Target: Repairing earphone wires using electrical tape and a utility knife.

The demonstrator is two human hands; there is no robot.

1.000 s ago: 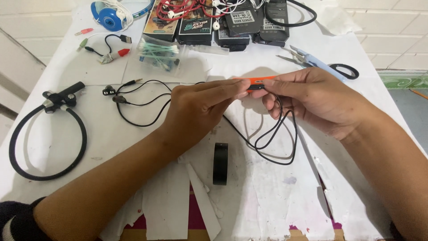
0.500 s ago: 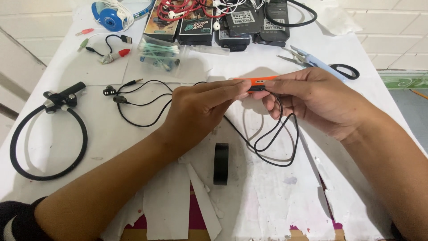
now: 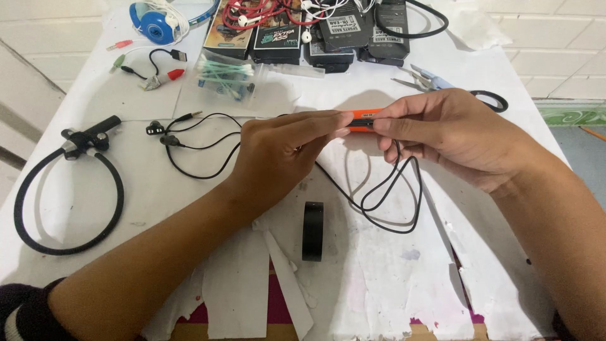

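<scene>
Both hands hold a small orange and black stick-shaped device [image 3: 364, 119] above the white table. My left hand [image 3: 284, 155] pinches its left end with fingers extended. My right hand [image 3: 451, 136] grips its right end between thumb and fingers. A thin black cable [image 3: 391, 189] hangs from under my right hand and loops on the table. Black earbuds with a jack plug [image 3: 165, 132] lie left of my left hand, on the same thin wire. A roll of black tape [image 3: 312, 230] stands on edge below the hands.
A black neckband [image 3: 63, 189] lies at the left. Cotton swabs in a clear bag [image 3: 227, 76], small boxes [image 3: 278, 38], red and white earphones, blue headphones [image 3: 154, 19] and scissors [image 3: 435, 82] crowd the far edge. Torn white paper [image 3: 278, 278] covers the near table.
</scene>
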